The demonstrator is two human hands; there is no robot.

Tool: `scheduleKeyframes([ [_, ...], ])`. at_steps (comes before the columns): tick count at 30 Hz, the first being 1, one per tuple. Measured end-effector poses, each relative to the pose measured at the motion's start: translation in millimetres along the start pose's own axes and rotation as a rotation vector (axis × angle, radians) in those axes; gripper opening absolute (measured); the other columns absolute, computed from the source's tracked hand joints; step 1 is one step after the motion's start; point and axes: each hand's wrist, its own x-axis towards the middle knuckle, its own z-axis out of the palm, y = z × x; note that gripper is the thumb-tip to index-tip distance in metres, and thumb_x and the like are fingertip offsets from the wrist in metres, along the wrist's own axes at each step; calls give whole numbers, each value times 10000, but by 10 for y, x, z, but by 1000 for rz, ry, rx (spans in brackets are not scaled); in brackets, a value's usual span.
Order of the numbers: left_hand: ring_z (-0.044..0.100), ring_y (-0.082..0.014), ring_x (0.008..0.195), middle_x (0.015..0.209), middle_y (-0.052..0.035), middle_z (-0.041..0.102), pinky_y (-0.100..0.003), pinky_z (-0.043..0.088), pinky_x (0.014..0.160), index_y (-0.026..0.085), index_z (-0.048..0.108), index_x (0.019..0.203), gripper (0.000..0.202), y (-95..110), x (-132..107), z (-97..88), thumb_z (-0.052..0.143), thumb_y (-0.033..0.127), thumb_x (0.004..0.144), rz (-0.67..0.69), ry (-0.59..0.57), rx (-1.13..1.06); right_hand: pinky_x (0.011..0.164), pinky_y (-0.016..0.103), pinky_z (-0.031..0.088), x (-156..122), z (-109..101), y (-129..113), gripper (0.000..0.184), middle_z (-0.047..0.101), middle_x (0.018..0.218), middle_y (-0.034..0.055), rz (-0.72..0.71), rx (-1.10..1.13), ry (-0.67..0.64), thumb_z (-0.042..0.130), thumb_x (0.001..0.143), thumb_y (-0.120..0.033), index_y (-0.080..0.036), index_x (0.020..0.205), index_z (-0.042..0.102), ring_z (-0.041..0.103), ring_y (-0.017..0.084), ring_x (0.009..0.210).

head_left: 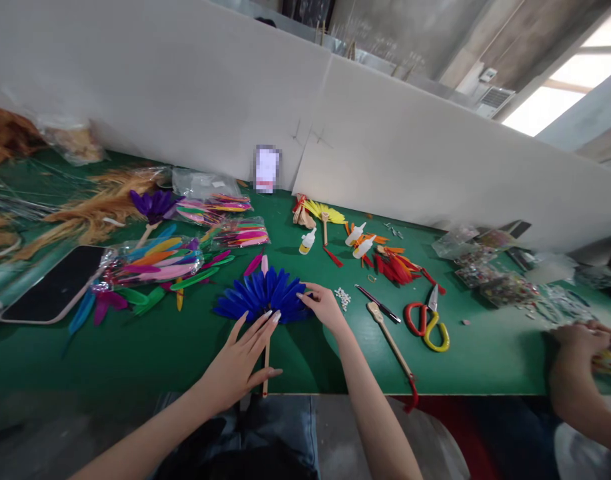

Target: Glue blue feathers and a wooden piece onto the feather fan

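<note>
A blue feather fan (262, 298) with a thin wooden handle (266, 363) lies on the green table (135, 353) in front of me. My left hand (240, 363) lies flat over the handle, fingers stretched out, fingertips touching the fan's lower edge. My right hand (324, 305) rests at the fan's right edge, its fingers pressed onto the blue feathers. Neither hand lifts anything off the table.
Bags of coloured feathers (155, 261) and a dark tablet (55, 285) lie to the left. Glue bottles (308, 242), red and orange feathers (398, 267), scissors (429, 323), a wooden stick (392, 343) and small white beads (342, 298) lie to the right. Another person's hands (582, 343) work at far right.
</note>
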Motion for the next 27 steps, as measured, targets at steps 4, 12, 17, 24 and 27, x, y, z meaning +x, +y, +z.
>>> scheduleKeyframes([
  [4,235,-224,1403,1511,-81,292,-422,-22,1146,142,43,1494,763,-1,3,5,333,566,930,5,3,13,464,246,422,3,-6,6,440,656,591,1,-2,-14,4,682,695,-415,-144,1042,690,531,128,473],
  [12,258,-228,1394,1508,-85,305,-423,-4,1143,131,85,1490,764,4,23,-13,348,571,924,5,8,14,464,241,378,-9,-20,-11,464,612,565,-11,2,-37,-11,674,708,-420,-133,1073,678,475,116,467],
  [17,243,-224,1399,1510,-86,295,-418,-42,1142,131,73,1492,768,8,19,-8,332,579,924,6,13,26,445,232,326,-8,-25,-13,463,545,528,-33,3,-66,2,669,707,-421,-137,1073,680,409,102,454],
  [24,236,-229,1401,1514,-87,281,-429,-59,1140,133,97,1491,768,8,23,-13,315,597,919,10,4,40,461,237,348,2,-31,31,467,549,540,-25,10,-94,11,662,717,-435,-151,1088,679,436,113,474],
  [27,239,-223,1400,1509,-86,295,-425,-64,1141,130,86,1491,776,12,29,-15,317,599,918,13,15,43,467,241,362,6,-32,46,465,562,548,-20,6,-98,14,658,718,-438,-157,1088,679,442,118,478],
])
